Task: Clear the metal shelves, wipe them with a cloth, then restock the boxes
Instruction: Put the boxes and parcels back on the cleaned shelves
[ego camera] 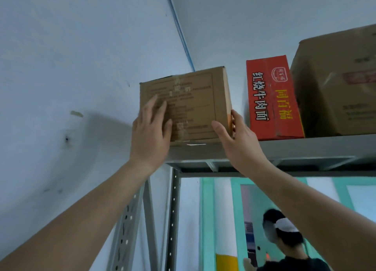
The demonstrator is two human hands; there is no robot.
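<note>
Overhead, small brown box (191, 104) at left end of top shelf (305, 146). Your left hand (150, 132) flat on its front, fingers straight; your right hand (238, 140) pinches its right corner. Risk: lopsided hold, it tips onto you or scrapes red box (272, 100)

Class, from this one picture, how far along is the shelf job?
Done: cannot tell; one frame does not show whether boxes are leaving or returning. In hand: the left hand presses and the right hand grips the small brown box at the end of the metal shelf. Left: the red box and large brown box stand there; no cloth shows.
</note>
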